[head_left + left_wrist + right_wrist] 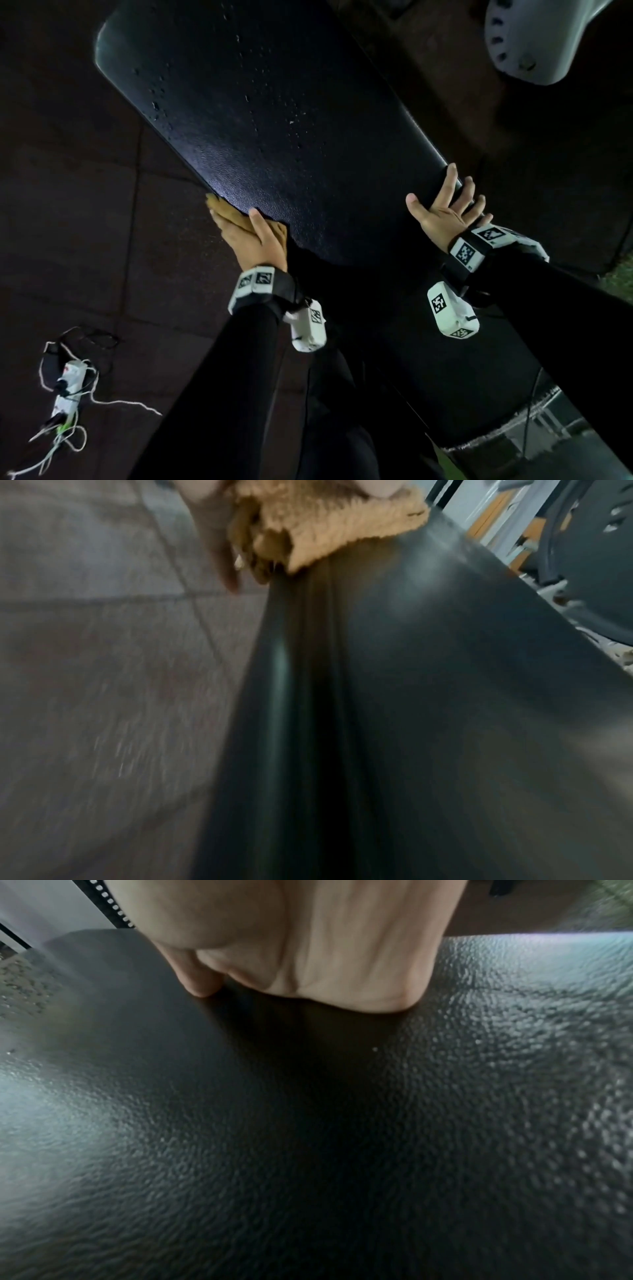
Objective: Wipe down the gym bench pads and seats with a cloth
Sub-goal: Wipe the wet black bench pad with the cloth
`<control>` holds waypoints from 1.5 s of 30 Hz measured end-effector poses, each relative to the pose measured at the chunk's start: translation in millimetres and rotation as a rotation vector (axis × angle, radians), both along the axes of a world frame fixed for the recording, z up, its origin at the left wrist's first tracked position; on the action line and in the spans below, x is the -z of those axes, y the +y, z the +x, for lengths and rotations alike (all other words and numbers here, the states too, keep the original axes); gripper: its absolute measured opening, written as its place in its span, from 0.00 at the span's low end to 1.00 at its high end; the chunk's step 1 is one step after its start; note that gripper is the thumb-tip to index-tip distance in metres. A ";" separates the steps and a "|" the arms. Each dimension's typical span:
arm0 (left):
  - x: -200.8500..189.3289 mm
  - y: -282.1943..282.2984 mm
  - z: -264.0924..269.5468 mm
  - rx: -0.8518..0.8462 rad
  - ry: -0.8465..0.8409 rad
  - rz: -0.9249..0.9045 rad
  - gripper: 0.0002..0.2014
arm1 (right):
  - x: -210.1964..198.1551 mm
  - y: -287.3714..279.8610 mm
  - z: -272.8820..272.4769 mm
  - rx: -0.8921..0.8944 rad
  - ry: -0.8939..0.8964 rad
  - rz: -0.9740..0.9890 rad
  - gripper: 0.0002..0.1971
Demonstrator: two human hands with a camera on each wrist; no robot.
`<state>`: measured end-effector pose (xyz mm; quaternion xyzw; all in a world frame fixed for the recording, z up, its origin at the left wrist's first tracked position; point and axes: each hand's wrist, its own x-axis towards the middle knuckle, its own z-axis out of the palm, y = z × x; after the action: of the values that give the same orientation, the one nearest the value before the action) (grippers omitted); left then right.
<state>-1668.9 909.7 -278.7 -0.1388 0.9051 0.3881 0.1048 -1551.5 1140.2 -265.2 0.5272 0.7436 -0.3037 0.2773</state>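
Note:
A long black bench pad (274,120) runs from the upper left toward me, with water droplets (157,106) on its far half. My left hand (245,233) presses a tan fuzzy cloth (226,209) against the pad's left side edge, fingers straight along the side and thumb up on the top face. In the left wrist view the cloth (342,526) is bunched over the edge of the pad (377,696), with one finger (219,542) hanging beside it. My right hand (442,210) lies spread on the pad's right edge and holds nothing. In the right wrist view its palm (308,947) rests on the textured pad (308,1150).
A white power strip (68,387) with loose cables lies on the dark tiled floor (68,205) at the lower left. A grey perforated machine part (534,34) hangs at the upper right. Grey metal framework (548,428) shows at the lower right.

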 end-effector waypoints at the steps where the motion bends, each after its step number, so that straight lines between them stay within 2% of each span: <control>1: 0.1 -2.1 -17.5 0.032 0.005 -0.026 0.36 | -0.2 0.1 0.5 0.004 0.000 -0.006 0.42; 6: -7.9 -2.9 -84.8 0.232 0.020 -0.316 0.37 | -1.5 0.2 0.4 0.015 0.001 -0.026 0.42; 11: -9.7 15.5 -107.0 0.573 0.054 -0.533 0.32 | -3.5 0.0 -1.2 0.014 -0.002 -0.047 0.42; 14: -8.2 35.6 -88.2 0.748 0.090 -0.526 0.31 | -5.2 1.9 -1.4 -0.001 -0.029 -0.071 0.43; 17: -9.4 48.4 -40.8 0.875 0.129 -0.474 0.29 | -7.2 2.4 -1.8 -0.004 -0.040 -0.078 0.43; 20: -11.5 37.7 11.0 0.970 0.182 -0.454 0.28 | -7.7 1.6 -2.4 0.005 -0.040 -0.079 0.43; 22: -13.5 19.1 30.9 0.955 0.156 -0.485 0.27 | -7.3 1.9 -2.7 0.009 -0.040 -0.083 0.43; 26: -19.0 -3.7 26.9 0.757 0.073 -0.533 0.27 | -7.8 2.2 -2.8 0.016 -0.036 -0.082 0.42; 30: -18.7 -2.4 -28.9 0.518 -0.012 -0.518 0.28 | -8.4 1.3 -4.0 0.015 -0.027 -0.072 0.42; 33: -14.8 7.6 -77.7 0.430 -0.008 -0.474 0.29 | -8.7 1.3 -3.2 0.009 -0.021 -0.072 0.42; 36: -11.6 29.0 -100.8 0.462 0.013 -0.514 0.29 | -9.5 2.4 -2.8 0.007 -0.006 -0.094 0.42; 38: -11.5 44.6 -95.6 0.547 0.020 -0.549 0.29 | -11.0 2.3 -2.7 0.007 -0.004 -0.106 0.42; 41: -11.7 61.4 -60.5 0.692 0.058 -0.510 0.29 | -12.8 2.3 -3.2 0.000 -0.002 -0.104 0.42; 45: -12.2 58.4 10.6 0.766 0.095 -0.438 0.28 | -12.1 3.2 -2.5 -0.008 -0.008 -0.118 0.42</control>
<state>-1658.3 968.1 -266.5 0.2058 0.9558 0.1264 0.1676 -1554.1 1143.4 -253.1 0.5081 0.7255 -0.3438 0.3120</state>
